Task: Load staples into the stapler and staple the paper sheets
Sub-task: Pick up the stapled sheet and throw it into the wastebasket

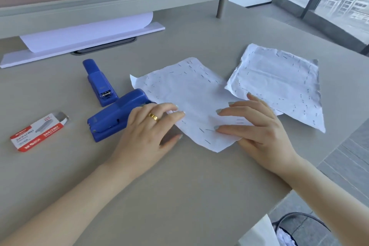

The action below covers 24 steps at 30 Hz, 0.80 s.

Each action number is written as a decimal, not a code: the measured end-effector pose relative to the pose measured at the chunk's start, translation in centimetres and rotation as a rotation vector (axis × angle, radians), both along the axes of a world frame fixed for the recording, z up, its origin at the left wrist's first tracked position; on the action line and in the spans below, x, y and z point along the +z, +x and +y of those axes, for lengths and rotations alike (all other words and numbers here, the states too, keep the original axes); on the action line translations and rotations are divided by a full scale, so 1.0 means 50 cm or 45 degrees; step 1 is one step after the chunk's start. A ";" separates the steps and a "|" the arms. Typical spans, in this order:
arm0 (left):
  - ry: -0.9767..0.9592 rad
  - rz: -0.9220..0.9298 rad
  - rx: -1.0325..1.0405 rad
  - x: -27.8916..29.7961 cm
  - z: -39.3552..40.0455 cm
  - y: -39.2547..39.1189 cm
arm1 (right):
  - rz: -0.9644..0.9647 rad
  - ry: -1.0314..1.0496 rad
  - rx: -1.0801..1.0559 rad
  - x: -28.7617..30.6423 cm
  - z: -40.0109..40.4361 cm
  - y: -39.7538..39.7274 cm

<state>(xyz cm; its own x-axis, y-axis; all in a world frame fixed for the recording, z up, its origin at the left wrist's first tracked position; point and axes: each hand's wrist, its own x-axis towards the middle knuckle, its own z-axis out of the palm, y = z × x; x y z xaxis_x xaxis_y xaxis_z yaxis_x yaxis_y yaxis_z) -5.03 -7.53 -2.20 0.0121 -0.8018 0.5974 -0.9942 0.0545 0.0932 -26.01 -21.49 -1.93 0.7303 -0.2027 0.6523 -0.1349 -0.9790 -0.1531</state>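
Both my hands flat on stapled paper sheets (191,96), left hand (147,128) fingers straight, right hand (253,124) spread wide, blue stapler (117,114) touching left hand, staple box (38,132) well left.

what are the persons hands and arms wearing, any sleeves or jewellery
Both forearms are bare as far as the picture shows, with no sleeves, watch or bracelet in view. The left hand wears a gold ring on one finger. The right hand shows no ring. The nails on both hands are painted a pale grey-green.
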 end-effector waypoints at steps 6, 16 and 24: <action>-0.608 -0.361 0.084 0.028 -0.043 -0.005 | -0.142 -0.055 -0.177 0.003 -0.001 -0.015; -0.657 -0.625 -0.139 0.026 -0.061 0.001 | -0.514 -0.124 -0.266 -0.005 -0.006 -0.023; -0.089 0.192 -0.208 0.054 -0.066 -0.017 | -0.263 0.716 -0.179 0.037 0.007 -0.024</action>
